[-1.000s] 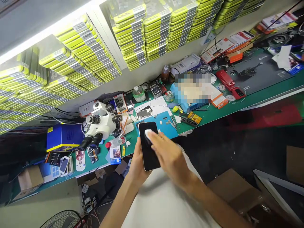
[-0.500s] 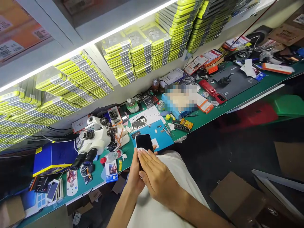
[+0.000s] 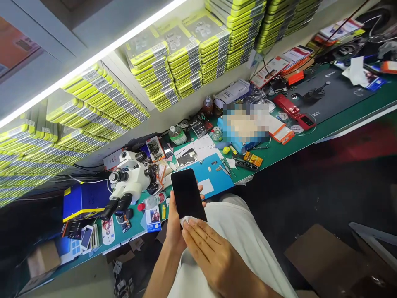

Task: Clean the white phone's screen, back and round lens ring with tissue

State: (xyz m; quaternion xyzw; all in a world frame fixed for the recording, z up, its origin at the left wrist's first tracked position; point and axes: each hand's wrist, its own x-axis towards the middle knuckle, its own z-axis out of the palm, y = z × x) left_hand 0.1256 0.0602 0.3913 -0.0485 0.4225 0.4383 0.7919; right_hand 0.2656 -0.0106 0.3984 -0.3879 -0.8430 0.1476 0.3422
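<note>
Phone [image 3: 187,193]: plain black glass, held over a white garment [image 3: 229,236]. Wipe [image 3: 186,220]: white. Work mat [image 3: 211,174]: bright blue on a green bench [image 3: 325,128]. Microscope [image 3: 130,182]: white body, black eyepieces. Stacked boxes [image 3: 182,54]: yellow-green edges with white barcode labels. Case [image 3: 80,196]: deep blue, yellow trim.

A bright strip light [image 3: 93,62] under the shelf is flooding the counter [image 3: 325,128] evenly, while the floor is lying in dim shadow and wide-angle distortion is bending the frame edges.
</note>
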